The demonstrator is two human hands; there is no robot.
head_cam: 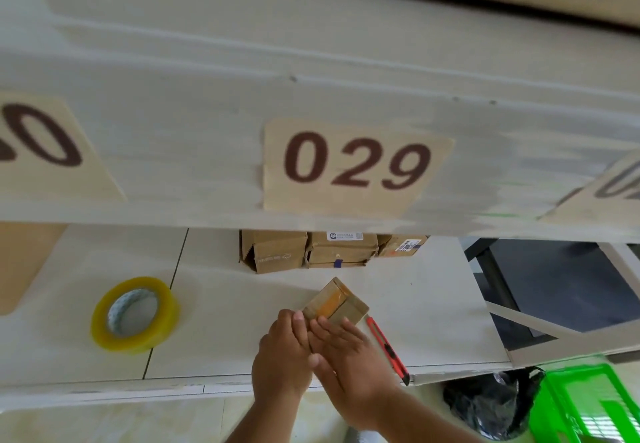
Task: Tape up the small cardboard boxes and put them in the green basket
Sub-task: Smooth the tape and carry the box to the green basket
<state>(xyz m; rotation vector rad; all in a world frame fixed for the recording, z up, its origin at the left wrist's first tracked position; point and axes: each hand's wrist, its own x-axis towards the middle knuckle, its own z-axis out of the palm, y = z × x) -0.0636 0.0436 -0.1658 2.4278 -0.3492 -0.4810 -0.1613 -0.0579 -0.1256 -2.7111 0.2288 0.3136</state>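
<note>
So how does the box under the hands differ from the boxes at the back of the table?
The small box carries a shiny tape strip and both hands press it; the back boxes sit untouched, one with an end flap open. The small box lies alone and askew; the back boxes stand packed side by side. All are brown cardboard.

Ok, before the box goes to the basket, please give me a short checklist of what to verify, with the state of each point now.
1. Tape lies over the seam of the small box: ok.
2. Tape is pressed flat at the near end, under both hands: cannot tell.
3. Left hand and right hand touch the box: ok.
4. Red cutter lies clear of the hands: not ok, right beside them.
5. Green basket has room: cannot tell.
</note>
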